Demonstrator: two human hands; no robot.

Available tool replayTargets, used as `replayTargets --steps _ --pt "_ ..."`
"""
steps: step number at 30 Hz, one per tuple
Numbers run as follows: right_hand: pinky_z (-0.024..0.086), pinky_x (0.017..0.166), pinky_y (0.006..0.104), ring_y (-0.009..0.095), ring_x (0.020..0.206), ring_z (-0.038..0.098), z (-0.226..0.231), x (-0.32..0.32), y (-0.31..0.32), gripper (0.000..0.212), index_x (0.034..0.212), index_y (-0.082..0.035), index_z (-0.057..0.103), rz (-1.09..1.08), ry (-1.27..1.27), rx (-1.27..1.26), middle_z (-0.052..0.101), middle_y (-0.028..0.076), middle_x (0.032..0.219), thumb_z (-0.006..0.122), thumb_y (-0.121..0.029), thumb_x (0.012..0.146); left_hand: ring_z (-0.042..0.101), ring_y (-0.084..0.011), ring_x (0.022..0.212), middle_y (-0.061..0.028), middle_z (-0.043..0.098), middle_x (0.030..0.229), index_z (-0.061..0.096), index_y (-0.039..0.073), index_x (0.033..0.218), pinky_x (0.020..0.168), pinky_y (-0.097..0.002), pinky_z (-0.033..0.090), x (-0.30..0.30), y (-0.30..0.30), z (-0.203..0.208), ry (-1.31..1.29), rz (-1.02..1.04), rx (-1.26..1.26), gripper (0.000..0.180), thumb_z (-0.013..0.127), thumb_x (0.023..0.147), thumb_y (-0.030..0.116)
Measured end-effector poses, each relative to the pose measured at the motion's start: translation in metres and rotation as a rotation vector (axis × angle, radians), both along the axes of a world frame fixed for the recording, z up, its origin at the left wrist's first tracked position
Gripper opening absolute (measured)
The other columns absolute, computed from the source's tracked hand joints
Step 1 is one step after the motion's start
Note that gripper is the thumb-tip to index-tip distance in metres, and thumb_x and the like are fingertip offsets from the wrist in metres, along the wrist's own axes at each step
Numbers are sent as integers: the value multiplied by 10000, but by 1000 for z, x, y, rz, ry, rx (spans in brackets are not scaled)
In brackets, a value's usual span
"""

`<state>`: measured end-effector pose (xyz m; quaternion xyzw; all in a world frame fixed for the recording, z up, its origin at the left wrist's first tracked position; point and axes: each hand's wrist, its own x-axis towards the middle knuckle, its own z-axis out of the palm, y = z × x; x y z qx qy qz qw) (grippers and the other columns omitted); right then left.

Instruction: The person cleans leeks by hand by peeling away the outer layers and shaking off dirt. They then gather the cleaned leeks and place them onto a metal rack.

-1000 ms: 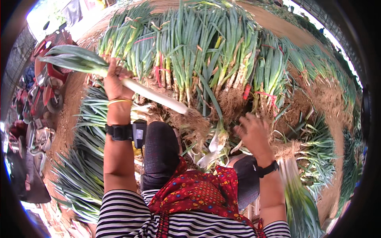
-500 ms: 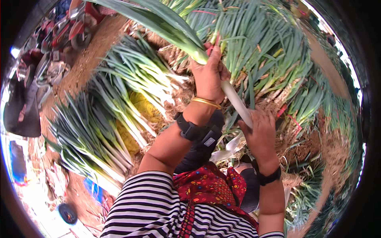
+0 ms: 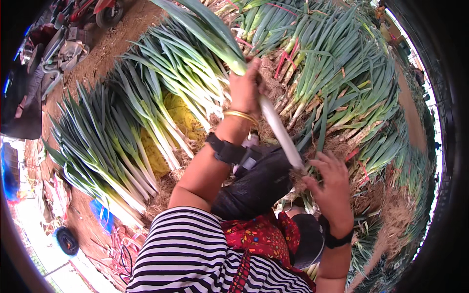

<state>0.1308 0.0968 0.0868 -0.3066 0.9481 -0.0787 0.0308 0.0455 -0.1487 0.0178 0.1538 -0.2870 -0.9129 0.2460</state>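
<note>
My left hand (image 3: 245,89) is closed around a long leek (image 3: 280,128), held at a slant. Its green leaves rise to the upper left past my fist, and the white stalk runs down to the right. Close by the stalk's rooty lower end is my right hand (image 3: 332,183), its fingers apart and slightly bent. I cannot tell whether a fingertip touches the roots. Beneath the leek are my dark-clothed leg (image 3: 256,183) and loose roots and soil.
Trimmed leeks (image 3: 105,146) lie in rows at left, partly on a yellow sheet (image 3: 183,117). Untrimmed bundles (image 3: 337,63) with red ties are heaped at upper right. A parked motorbike (image 3: 66,51) stands far left, a small black wheel (image 3: 66,240) at lower left.
My right hand has come off the white stalk and shifted down and right, its fingers opening. The root end now shows. My left hand keeps its hold, slightly lower in view.
</note>
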Motion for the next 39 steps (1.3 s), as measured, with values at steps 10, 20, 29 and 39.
replayTargets --steps 10,20,29,39 --pt "272 995 439 344 1150 422 -10 9 83 291 1013 -44 567 -339 -167 57 548 138 1113 594 -234 795 408 -104 441 5 424 586 484 64 802 408 -242 379 24 -229 -98 -442 192 -259 260 689 786 223" --pt "344 903 395 346 980 474 -43 32 92 272 1013 -23 585 -291 -352 78 586 143 1000 601 -137 767 519 -227 502 -104 546 683 509 -68 889 452 -336 459 165 -284 -336 -861 70 63 124 507 838 45" --pt "308 952 418 321 966 512 -38 37 82 276 1006 -26 589 -355 -360 72 596 133 992 615 -175 775 579 -264 799 -188 564 1003 325 20 1313 676 -368 469 173 -234 -365 -1017 315 -175 599 588 776 -3" --pt "283 978 425 278 1019 517 -42 47 92 291 1023 -47 590 -380 -338 75 603 117 1006 606 -226 794 349 -265 1252 -148 392 1346 312 82 1363 987 -445 291 112 -182 -259 -765 -326 -651 613 572 848 291"
